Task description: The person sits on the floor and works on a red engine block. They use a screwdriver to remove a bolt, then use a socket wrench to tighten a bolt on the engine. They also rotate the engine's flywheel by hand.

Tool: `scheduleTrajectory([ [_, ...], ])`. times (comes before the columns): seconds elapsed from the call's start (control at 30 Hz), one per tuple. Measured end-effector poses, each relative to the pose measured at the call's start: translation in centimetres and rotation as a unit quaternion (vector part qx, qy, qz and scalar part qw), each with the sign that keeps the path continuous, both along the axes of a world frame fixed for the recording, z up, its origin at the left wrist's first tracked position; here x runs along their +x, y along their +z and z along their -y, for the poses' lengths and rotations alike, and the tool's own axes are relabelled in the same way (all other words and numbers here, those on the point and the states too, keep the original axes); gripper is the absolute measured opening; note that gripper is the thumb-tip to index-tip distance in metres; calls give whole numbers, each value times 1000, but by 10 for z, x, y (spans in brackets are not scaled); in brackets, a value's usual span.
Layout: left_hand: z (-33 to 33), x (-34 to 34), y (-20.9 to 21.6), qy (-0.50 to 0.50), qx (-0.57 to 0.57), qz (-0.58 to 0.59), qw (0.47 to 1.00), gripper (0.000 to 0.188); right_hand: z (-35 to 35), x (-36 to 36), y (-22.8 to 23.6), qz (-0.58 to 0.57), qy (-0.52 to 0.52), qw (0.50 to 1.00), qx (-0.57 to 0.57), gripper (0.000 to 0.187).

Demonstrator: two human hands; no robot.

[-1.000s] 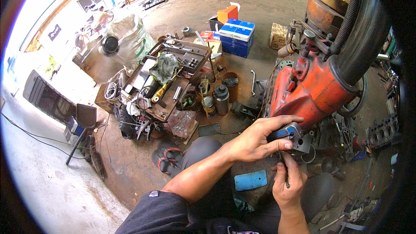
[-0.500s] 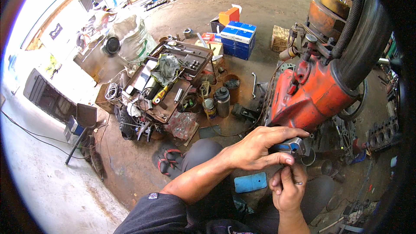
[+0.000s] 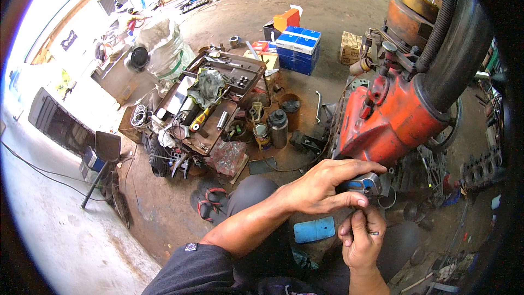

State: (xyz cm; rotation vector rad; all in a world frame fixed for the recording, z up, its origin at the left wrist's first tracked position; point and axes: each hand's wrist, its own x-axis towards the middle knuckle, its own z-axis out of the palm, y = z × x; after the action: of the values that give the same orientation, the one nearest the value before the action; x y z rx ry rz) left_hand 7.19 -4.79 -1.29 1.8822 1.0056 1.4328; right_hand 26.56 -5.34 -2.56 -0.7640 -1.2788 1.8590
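Note:
My left hand [image 3: 322, 186] reaches across from the lower left, its fingers and thumb wrapped around a blue-and-grey metal block-like tool [image 3: 367, 184]. The kind of tool is not clear, since my hand covers much of it. Just below, my right hand [image 3: 363, 235] is closed, thumb up against the curled fingers. A small thin metal piece [image 3: 374, 233] pokes out at its side; the rest is hidden inside the fist. Both hands are above my lap, close together. Beneath them lies a flat light-blue rectangular object [image 3: 314, 230].
A large red machine [image 3: 382, 120] with a thick black column stands ahead on the right. To the left is a tool-laden metal tray [image 3: 226, 109]. Blue boxes [image 3: 298, 57] sit beyond it. A dark bottle [image 3: 278, 128] and tins stand between. Engine parts [image 3: 480, 166] lie far right.
Both hands hold nearly the same pose. The whole view has shifted slightly, and the metal block seems turned a little in my left hand.

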Motion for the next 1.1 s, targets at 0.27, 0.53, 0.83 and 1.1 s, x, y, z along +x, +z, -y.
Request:
scheduleTrajectory([
  [0.27, 0, 2, 0, -8, -6, 13, 1000, 65, 1, 2, -2, -12, -10, 1000, -8, 20],
  [0.53, -1, 5, -5, 12, 1, 65, 998, 65, -6, 6, 2, -86, 34, 987, -135, 21],
  [0.83, -15, 22, -12, 19, -116, 524, 844, 75, -13, 0, 7, -44, -4, 999, -19, 21],
  [1.1, -20, -9, -16, -42, -56, 649, 758, 63, -10, -4, -14, 122, 35, 988, 88, 16],
])
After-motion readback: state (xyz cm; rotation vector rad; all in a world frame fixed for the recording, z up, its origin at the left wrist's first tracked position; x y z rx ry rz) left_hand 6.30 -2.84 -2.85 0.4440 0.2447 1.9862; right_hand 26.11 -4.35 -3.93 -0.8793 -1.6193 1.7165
